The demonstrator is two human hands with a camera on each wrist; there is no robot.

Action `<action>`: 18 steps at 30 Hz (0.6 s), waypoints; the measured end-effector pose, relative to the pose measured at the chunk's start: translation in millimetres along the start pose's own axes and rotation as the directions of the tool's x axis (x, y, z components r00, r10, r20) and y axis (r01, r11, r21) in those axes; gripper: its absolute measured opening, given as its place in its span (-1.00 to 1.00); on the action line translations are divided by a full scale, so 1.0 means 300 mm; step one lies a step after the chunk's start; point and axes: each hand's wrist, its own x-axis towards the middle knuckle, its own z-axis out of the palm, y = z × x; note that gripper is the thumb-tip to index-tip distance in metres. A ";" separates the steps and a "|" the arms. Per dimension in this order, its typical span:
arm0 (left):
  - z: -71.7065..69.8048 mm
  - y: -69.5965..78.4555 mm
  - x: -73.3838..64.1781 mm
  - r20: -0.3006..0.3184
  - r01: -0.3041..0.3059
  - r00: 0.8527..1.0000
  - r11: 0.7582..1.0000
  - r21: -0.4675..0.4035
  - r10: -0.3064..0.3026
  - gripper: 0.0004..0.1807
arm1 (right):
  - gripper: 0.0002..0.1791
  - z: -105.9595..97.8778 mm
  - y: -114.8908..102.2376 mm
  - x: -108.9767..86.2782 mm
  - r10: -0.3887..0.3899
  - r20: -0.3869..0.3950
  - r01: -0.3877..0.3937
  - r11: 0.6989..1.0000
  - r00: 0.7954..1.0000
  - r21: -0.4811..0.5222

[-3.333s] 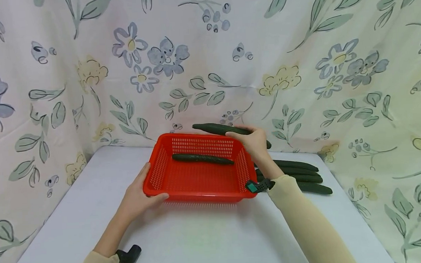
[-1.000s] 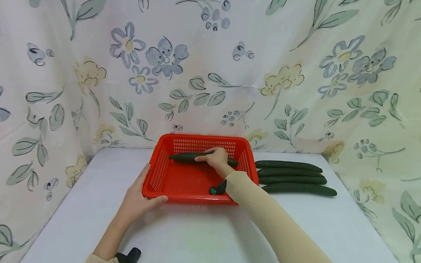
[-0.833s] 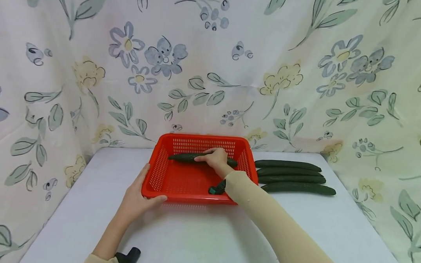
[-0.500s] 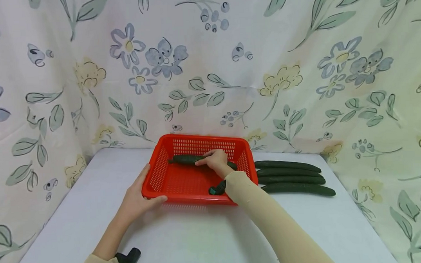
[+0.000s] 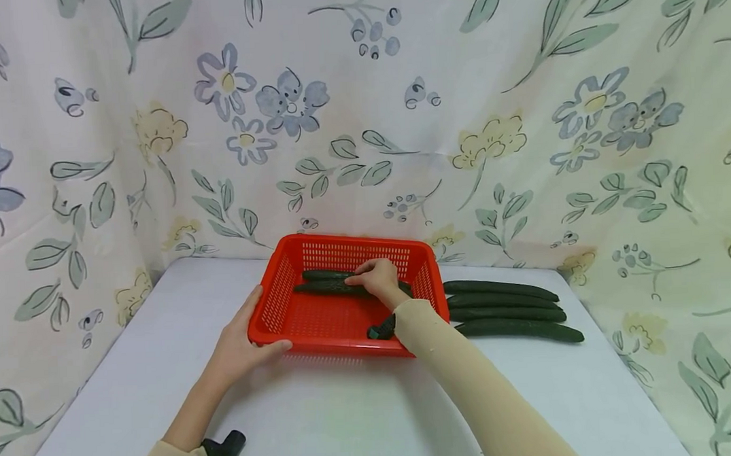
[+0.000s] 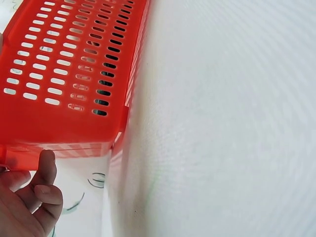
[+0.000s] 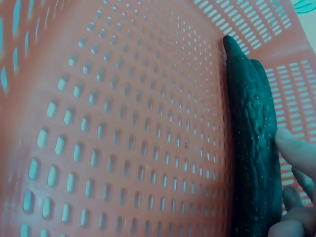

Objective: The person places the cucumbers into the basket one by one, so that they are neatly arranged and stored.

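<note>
In the head view, a red perforated plastic basket (image 5: 346,346) stands on the white table. My left hand (image 5: 241,348) grips its near left corner, thumb along the front rim; the left wrist view shows the curled fingers (image 6: 48,197) by the basket wall. Two dark green cucumbers lie side by side toward the basket's back: a smoother rear cucumber (image 5: 326,274) and a bumpy front cucumber (image 5: 325,288). My right hand (image 5: 376,280) reaches inside and holds the rear one from above. In the right wrist view, its fingers (image 7: 298,153) are behind the bumpy cucumber (image 7: 252,143), which hides most of the rear one.
Several more cucumbers (image 5: 510,311) lie in a row on the table (image 5: 349,419), right of the basket. A floral curtain (image 5: 360,106) hangs behind and at both sides. A black wrist strap piece (image 5: 225,448) sticks out at my left cuff.
My right hand has carried a cucumber from above the basket's right rim down into it. In the last half second the bumpy cucumber has come into view in front, the other behind. Left hand unchanged.
</note>
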 end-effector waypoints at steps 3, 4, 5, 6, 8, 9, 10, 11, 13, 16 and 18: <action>0.001 0.002 0.000 0.000 -0.003 1.000 1.000 0.001 0.003 0.33 | -0.63 -0.011 -0.001 0.012 -0.003 0.012 0.003 1.000 1.000 0.029; 0.001 0.001 0.000 0.000 -0.003 1.000 1.000 0.001 0.003 0.33 | -0.60 -0.018 -0.004 0.015 -0.009 0.022 0.008 0.999 1.000 0.045; 0.001 0.001 -0.001 -0.001 -0.003 1.000 1.000 0.002 0.003 0.34 | -0.57 -0.027 -0.009 0.017 -0.017 0.031 0.015 0.998 0.999 0.062; 0.001 -0.001 -0.001 -0.002 -0.005 1.000 1.000 0.003 0.005 0.34 | -0.53 -0.039 -0.015 0.020 -0.029 0.043 0.025 0.996 0.999 0.080; 0.000 -0.003 -0.002 -0.002 -0.005 1.000 1.000 0.006 0.005 0.34 | -0.48 -0.066 -0.030 0.019 -0.060 0.076 0.050 0.991 0.995 0.127; 0.000 -0.003 -0.003 -0.002 -0.003 1.000 1.000 0.007 0.003 0.35 | -0.44 -0.083 -0.040 0.018 -0.070 0.094 0.056 0.988 0.993 0.143; -0.001 -0.002 -0.004 -0.002 -0.002 1.000 1.000 0.008 0.002 0.35 | -0.42 -0.100 -0.050 0.018 -0.078 0.110 0.059 0.985 0.991 0.160; -0.001 -0.002 -0.004 -0.002 -0.002 1.000 1.000 0.010 0.002 0.35 | -0.41 -0.117 -0.061 0.016 -0.087 0.121 0.066 0.984 0.989 0.168; -0.002 -0.001 -0.004 -0.002 -0.001 1.000 1.000 0.011 0.001 0.35 | -0.38 -0.155 -0.080 0.010 -0.100 0.144 0.073 0.981 0.985 0.182; -0.002 0.002 -0.003 -0.003 -0.005 1.000 1.000 0.009 0.005 0.35 | -0.33 -0.210 -0.097 0.000 -0.117 0.159 0.090 0.981 0.980 0.170; -0.001 0.004 -0.002 -0.002 -0.012 1.000 1.000 0.009 0.012 0.35 | -0.29 -0.247 -0.096 -0.009 -0.131 0.171 0.102 0.980 0.977 0.170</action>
